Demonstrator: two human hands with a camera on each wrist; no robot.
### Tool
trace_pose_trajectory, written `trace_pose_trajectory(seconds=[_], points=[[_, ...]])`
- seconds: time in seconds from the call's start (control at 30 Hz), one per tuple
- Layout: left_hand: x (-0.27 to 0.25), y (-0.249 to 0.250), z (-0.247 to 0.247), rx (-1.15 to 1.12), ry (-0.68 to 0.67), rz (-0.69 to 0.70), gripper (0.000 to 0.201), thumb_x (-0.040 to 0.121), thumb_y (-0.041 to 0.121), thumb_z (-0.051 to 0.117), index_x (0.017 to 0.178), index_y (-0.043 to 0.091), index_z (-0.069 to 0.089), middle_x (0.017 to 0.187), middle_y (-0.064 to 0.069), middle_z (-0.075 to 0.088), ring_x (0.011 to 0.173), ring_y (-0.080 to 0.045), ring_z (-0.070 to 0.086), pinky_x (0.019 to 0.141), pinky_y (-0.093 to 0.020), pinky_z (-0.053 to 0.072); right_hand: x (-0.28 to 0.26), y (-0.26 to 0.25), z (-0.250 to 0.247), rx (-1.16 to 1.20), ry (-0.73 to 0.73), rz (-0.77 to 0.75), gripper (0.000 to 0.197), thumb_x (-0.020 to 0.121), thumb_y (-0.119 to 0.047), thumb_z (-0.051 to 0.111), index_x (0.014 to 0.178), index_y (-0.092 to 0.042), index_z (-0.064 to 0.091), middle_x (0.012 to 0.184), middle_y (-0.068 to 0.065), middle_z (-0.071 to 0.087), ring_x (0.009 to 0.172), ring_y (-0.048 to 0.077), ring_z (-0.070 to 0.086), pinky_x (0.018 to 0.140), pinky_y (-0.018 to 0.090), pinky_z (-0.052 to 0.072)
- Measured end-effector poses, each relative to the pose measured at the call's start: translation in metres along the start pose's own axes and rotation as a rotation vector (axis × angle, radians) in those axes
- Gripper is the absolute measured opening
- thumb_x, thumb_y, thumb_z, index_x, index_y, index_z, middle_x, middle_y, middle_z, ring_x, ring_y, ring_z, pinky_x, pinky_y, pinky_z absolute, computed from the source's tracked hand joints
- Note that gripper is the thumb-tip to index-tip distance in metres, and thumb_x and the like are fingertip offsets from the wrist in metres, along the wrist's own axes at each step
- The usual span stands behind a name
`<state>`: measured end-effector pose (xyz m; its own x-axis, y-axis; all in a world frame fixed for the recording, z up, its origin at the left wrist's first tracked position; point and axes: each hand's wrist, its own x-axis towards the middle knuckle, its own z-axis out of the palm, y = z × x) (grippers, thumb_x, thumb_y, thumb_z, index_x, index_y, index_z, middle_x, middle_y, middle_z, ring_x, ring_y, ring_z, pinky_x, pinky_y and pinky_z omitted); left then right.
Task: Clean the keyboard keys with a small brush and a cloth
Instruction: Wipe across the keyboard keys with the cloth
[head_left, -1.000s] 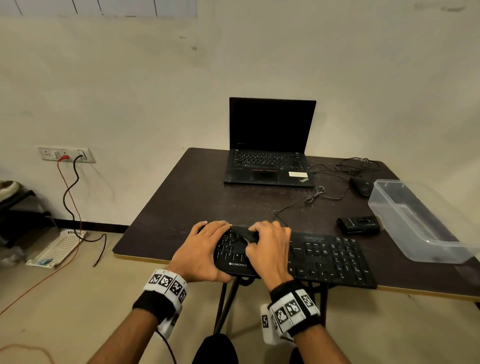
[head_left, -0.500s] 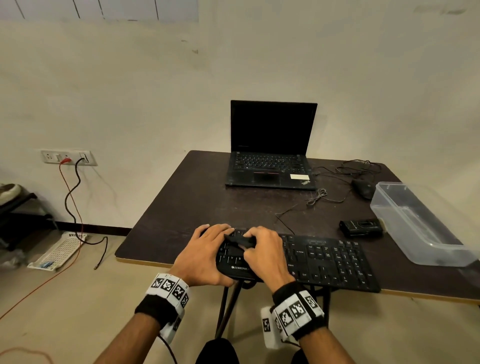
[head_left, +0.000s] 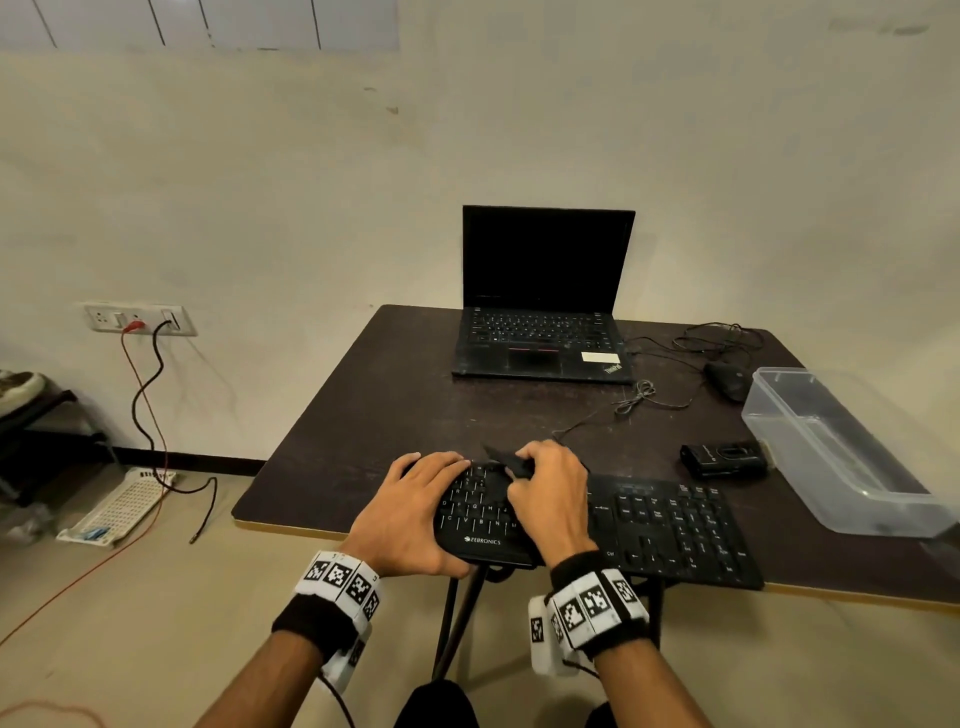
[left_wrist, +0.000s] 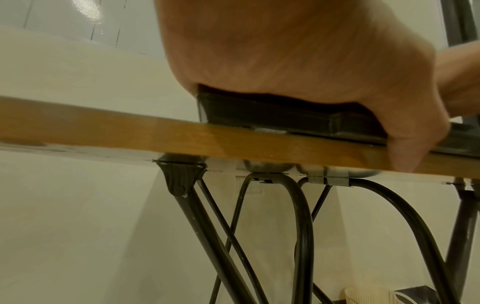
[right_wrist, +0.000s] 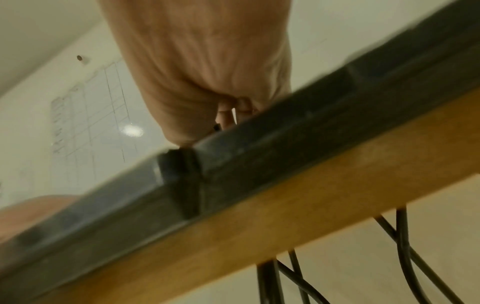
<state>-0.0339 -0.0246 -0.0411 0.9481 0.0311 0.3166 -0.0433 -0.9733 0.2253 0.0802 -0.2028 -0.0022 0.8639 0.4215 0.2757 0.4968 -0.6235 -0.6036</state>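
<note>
- The black keyboard (head_left: 670, 525) lay along the near edge of the dark table (head_left: 363, 415), and both hands were on its left end.
- The left hand (head_left: 410, 512) lay palm-down over the keyboard's left corner, fingers fairly straight across the keys, thumb tucked against the front edge. From the left wrist cam the palm (left_wrist: 298, 51) sat right on top of the keyboard corner (left_wrist: 272, 115).
- The right hand (head_left: 550, 493) sat just right of it, fingers curled and pinching a small dark thing (head_left: 506, 460) at the keyboard's top row. Brush or cloth? Honestly couldn't tell.
- Right wrist cam was blurry and only showed curled fingers (right_wrist: 228, 115) above the keyboard's front edge.
- Both forearms came in from below, each wrist in a black band with checkered markers.
- Behind the keyboard stood an open laptop (head_left: 545, 296); a clear plastic tub (head_left: 831, 452) was to the keyboard's right.
</note>
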Motion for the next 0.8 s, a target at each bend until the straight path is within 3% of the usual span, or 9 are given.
trace_pose_trajectory(seconds=[0.13,0.27,0.4,0.53,0.63,0.7,0.8], points=[[-0.001,0.002,-0.001,-0.009,0.001,0.005,0.118,0.057,0.077,0.076,0.155,0.021,0.042,0.156,0.011,0.041,0.147,-0.005,0.036,0.129,-0.037,0.013,-0.009,0.003,-0.001,0.023,-0.114,-0.058,0.024,0.084,-0.006,0.073,0.101,-0.022,0.079,0.105,-0.006,0.071,0.099,0.015,0.065,0.084,0.027,0.049],[0.0,0.001,0.0,-0.009,0.008,0.002,0.118,0.057,0.077,0.077,0.155,0.022,0.042,0.157,0.011,0.041,0.147,-0.005,0.037,0.129,-0.037,0.013,-0.008,0.012,-0.014,-0.021,0.006,0.04,0.021,0.086,-0.012,0.076,0.102,-0.026,0.079,0.105,-0.006,0.071,0.102,0.017,0.064,0.08,0.03,0.045],[-0.001,0.001,-0.001,-0.011,-0.001,0.002,0.118,0.058,0.079,0.076,0.156,0.022,0.042,0.157,0.012,0.041,0.147,-0.004,0.035,0.129,-0.037,0.012,-0.017,0.018,-0.013,0.033,-0.104,-0.047,0.026,0.083,-0.008,0.075,0.1,-0.027,0.078,0.103,-0.011,0.069,0.098,0.014,0.065,0.082,0.031,0.052],[0.0,0.0,0.001,-0.013,-0.007,0.004,0.119,0.059,0.081,0.076,0.157,0.023,0.04,0.158,0.013,0.039,0.147,-0.003,0.035,0.129,-0.041,0.015,-0.018,0.031,-0.022,0.046,0.02,0.004,0.015,0.088,-0.022,0.081,0.102,-0.027,0.08,0.104,-0.01,0.074,0.098,0.015,0.068,0.09,0.037,0.055],[-0.001,-0.001,0.001,-0.014,-0.003,0.0,0.119,0.059,0.081,0.077,0.156,0.023,0.04,0.157,0.013,0.04,0.147,-0.004,0.036,0.129,-0.042,0.017,-0.028,0.028,-0.018,0.048,-0.045,-0.053,0.018,0.084,-0.014,0.079,0.095,-0.029,0.079,0.098,-0.013,0.071,0.095,0.014,0.067,0.087,0.036,0.054],[-0.001,-0.001,0.0,-0.014,-0.001,0.0,0.119,0.058,0.081,0.077,0.156,0.024,0.04,0.157,0.013,0.04,0.147,-0.003,0.036,0.129,-0.042,0.016,-0.034,0.032,-0.019,0.067,-0.103,-0.087,0.016,0.083,-0.016,0.08,0.091,-0.03,0.078,0.094,-0.016,0.07,0.092,0.01,0.065,0.091,0.034,0.048],[0.0,0.0,0.0,-0.014,-0.005,0.0,0.12,0.058,0.081,0.077,0.157,0.024,0.039,0.158,0.014,0.039,0.147,-0.003,0.035,0.13,-0.041,0.014,-0.035,0.042,-0.026,0.008,0.002,-0.052,0.006,0.09,-0.028,0.079,0.094,-0.031,0.076,0.097,-0.015,0.071,0.095,0.01,0.063,0.087,0.032,0.03]])
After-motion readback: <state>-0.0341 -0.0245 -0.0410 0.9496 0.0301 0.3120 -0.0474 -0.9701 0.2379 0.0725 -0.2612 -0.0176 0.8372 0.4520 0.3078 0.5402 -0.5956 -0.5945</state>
